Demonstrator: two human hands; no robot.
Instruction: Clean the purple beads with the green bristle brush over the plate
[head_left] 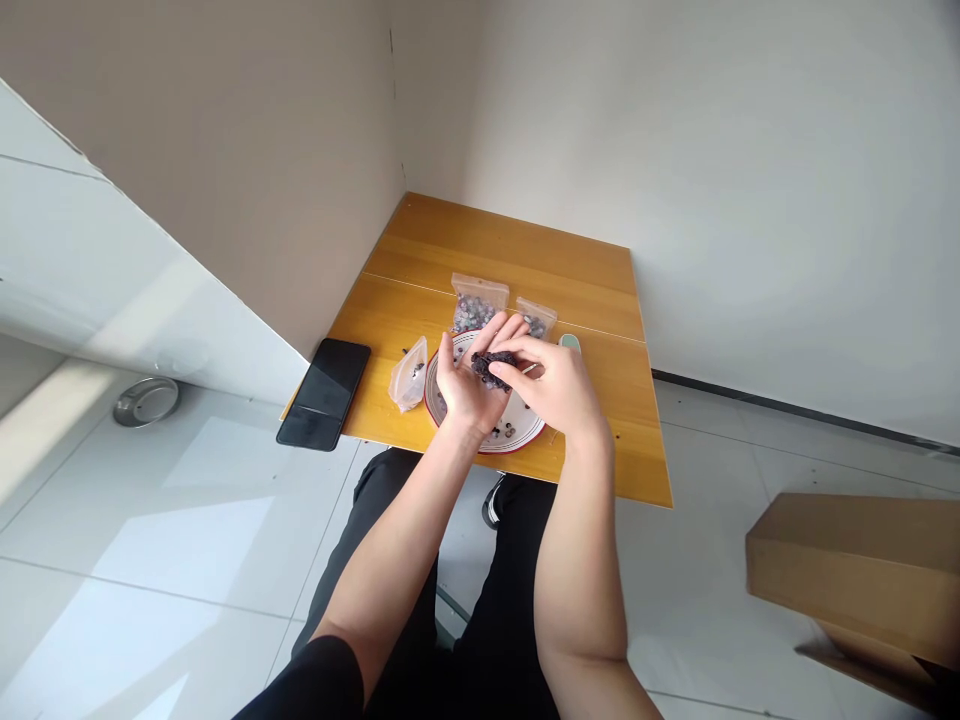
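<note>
We count two hands, one left hand (465,392) and one right hand (556,388), and between them one dark clump (493,368) of beads. One plate (521,434) sits on one table (510,240). We get three bags: two back bags (480,305) behind the plate and one side bag (408,376) to its left. Loose beads (504,431) on the plate are too many and too small for us to count. Also one phone (324,394), one green-tipped item (570,343), one box (847,570), one metal dish (146,402) and one shoe (493,501).
</note>
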